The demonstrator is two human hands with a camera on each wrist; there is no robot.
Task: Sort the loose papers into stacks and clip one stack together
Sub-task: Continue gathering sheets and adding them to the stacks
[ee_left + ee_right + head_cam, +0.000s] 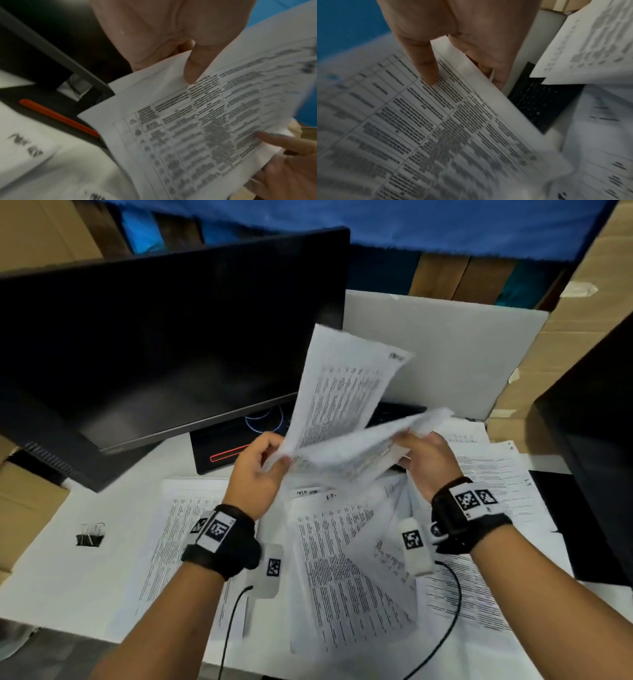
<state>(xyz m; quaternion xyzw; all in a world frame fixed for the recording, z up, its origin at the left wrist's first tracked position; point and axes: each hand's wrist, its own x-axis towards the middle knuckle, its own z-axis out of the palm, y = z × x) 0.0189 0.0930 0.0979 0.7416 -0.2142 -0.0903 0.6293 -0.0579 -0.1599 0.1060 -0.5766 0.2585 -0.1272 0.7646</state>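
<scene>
While gripped by both hands point(260, 470), printed sheets point(342, 419) aloft.

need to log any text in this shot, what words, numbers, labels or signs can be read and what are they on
Nothing can be quoted with confidence.
Held sheets, pinched in the grip of the left hand and right hand: printed tables, too blurred to read.
Papers on the desk: dense print and short headings, too small.
Wrist band tags: square coded patterns, no words.
Monitor: dark, no text.
</scene>
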